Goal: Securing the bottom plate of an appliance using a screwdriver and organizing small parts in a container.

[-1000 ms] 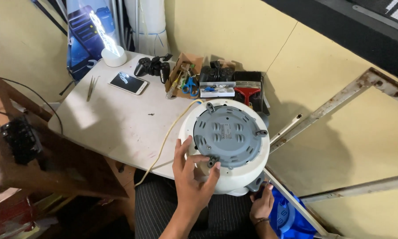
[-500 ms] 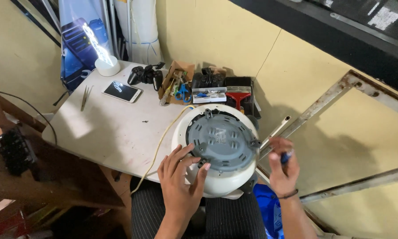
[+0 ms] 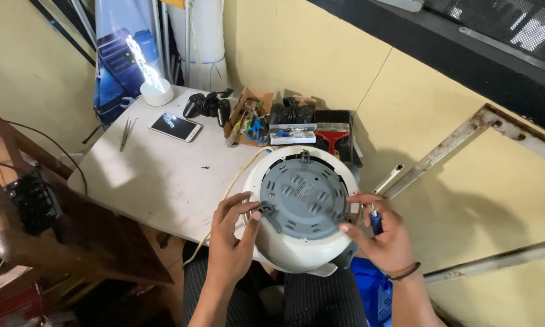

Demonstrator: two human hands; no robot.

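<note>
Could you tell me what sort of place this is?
Probably a home repair corner: a white table with a box of hand tools, tweezers and an upturned appliance between both hands.
</note>
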